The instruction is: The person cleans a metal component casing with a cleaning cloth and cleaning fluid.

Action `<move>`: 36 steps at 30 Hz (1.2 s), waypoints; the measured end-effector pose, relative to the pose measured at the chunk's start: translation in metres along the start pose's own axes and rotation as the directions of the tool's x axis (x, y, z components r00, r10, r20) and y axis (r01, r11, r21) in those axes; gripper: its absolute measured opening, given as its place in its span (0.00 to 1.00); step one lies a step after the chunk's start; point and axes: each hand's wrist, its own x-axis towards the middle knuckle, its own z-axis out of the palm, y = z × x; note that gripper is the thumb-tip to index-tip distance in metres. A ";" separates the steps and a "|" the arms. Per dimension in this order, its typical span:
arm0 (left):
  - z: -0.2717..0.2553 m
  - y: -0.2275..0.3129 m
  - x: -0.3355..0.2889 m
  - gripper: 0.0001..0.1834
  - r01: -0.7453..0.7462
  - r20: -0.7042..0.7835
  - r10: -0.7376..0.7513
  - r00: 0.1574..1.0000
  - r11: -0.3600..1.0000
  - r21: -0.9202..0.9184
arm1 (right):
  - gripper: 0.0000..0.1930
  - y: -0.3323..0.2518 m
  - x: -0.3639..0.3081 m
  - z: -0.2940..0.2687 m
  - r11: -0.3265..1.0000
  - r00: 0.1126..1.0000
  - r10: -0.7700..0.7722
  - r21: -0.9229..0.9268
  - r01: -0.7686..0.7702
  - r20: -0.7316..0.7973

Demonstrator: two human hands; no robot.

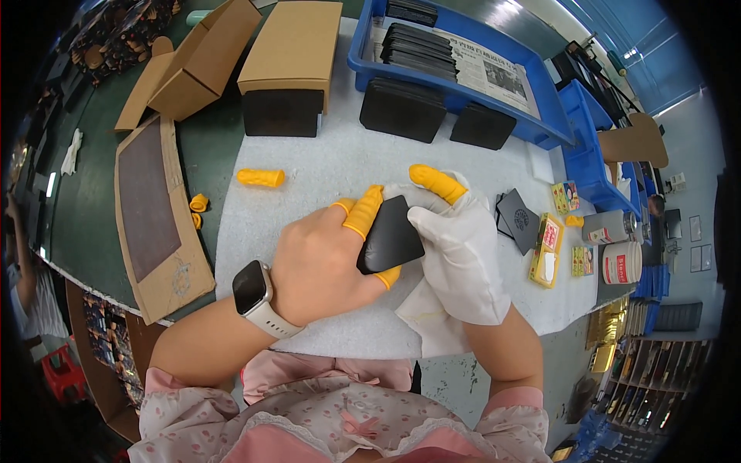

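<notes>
A flat black plate (391, 238) with rounded corners is held tilted between my two hands, above the white padded mat (309, 174). My left hand (328, 255), bare but for yellow finger cots, grips the plate's left edge with its fingers. My right hand (459, 247), in a white glove with one yellow finger cot, pinches the right side. White fabric (428, 315) hangs below the right wrist; whether it is a cloth or the glove's cuff is unclear. A loose yellow finger cot (261, 178) lies on the mat, left of my fingers.
Stacked black plates (403, 110) stand before a blue tray (494, 108) holding more plates and newspaper. Brown cardboard boxes (297, 42) are at the back left, a cardboard-framed panel (154, 208) left. On the right are dark cards (517, 220), a yellow box (546, 251) and a jar (621, 264).
</notes>
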 end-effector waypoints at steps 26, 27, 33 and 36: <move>-0.010 -0.007 0.010 0.35 0.117 0.035 -0.114 0.993 0.989 -0.093 | 0.29 -0.001 0.003 -0.010 0.975 0.959 -0.011 0.214 -0.052 0.284; -0.009 -0.007 0.010 0.35 0.092 0.019 -0.091 0.996 0.991 -0.092 | 0.29 -0.002 0.002 -0.008 0.971 0.964 -0.001 0.231 -0.063 0.267; -0.008 -0.006 0.009 0.36 0.062 0.017 -0.061 0.998 0.995 -0.079 | 0.27 0.003 0.006 -0.008 0.981 0.979 -0.004 0.193 -0.036 0.204; -0.009 -0.005 0.008 0.37 0.057 0.025 -0.056 0.998 0.997 -0.055 | 0.26 0.005 0.007 -0.010 0.985 0.984 0.005 0.170 -0.036 0.179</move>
